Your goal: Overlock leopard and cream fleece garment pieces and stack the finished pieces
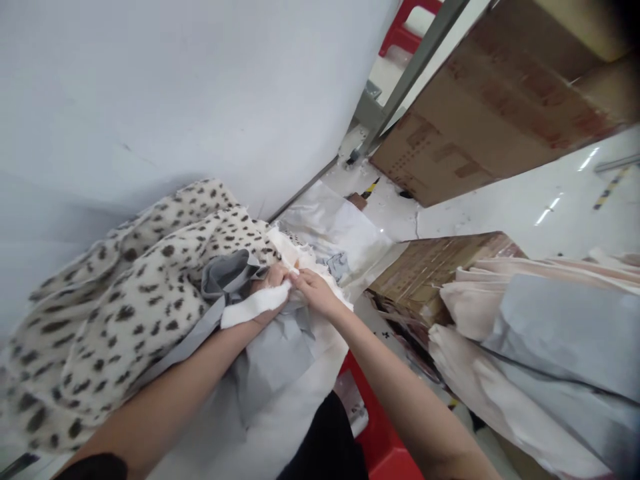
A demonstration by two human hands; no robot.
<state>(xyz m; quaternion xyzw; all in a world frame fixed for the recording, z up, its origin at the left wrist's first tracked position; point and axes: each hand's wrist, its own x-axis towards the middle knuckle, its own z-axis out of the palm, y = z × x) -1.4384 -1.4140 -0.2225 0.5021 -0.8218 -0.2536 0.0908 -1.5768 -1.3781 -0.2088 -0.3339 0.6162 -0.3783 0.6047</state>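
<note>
1. Your two bare forearms are reaching forward from the bottom edge, meeting over a heap of cloth.
2. Your left hand (267, 280) is pinching the end of a white fleecy strip of fabric (253, 305), fingers closed on it.
3. Your right hand (314, 290) is gripping the same strip, just beside the left one, knuckles almost touching.
4. Beneath both hands a grey smooth cloth piece (275, 357) is lying on white fabric.
5. Left of them a cream leopard-spotted fleece garment (130, 300) is bunching against the white wall (200, 87).
6. To your right, folded pink and grey fabric sheets (540, 333) are stacking beside a brown cardboard box (430, 267).
</note>
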